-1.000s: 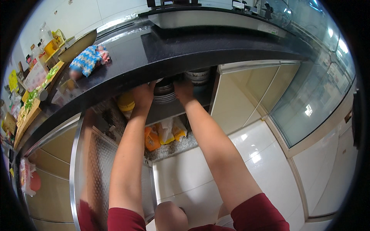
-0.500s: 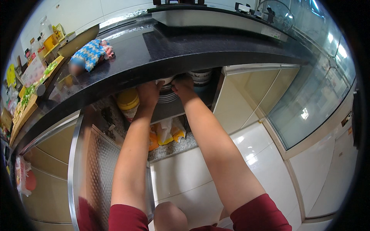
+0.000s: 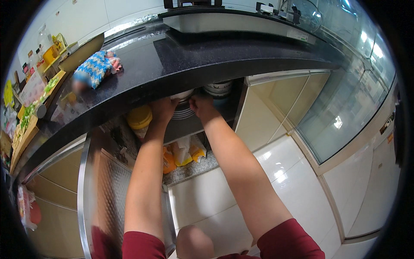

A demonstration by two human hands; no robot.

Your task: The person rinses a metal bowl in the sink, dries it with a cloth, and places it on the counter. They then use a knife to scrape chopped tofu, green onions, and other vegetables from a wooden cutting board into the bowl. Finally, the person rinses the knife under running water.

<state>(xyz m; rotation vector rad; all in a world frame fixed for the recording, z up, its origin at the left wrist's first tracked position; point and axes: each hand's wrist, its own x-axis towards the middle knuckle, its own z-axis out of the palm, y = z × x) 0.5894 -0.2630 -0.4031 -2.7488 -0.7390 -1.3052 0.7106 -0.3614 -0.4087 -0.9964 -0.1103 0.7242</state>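
Both my arms reach into the open cabinet below the dark counter. My left hand is at the left side of a white bowl and grips its edge; the counter hides part of the fingers. That bowl sits above a stack of white plates. To the right of the stack, my right hand is closed, its fingers curled; whatever they pinch is too small to make out. Beyond it stand stacked patterned bowls. A jar with a yellow lid stands left of my left hand.
Orange and yellow packets lie on the cabinet's lower level. An open cabinet door stands at my left. On the counter are a blue knitted cloth and a cutting board with chopped greens.
The view has shifted slightly, moving the scene a little left. My right hand has come slightly away from the bowl's edge, while my left stays at it.
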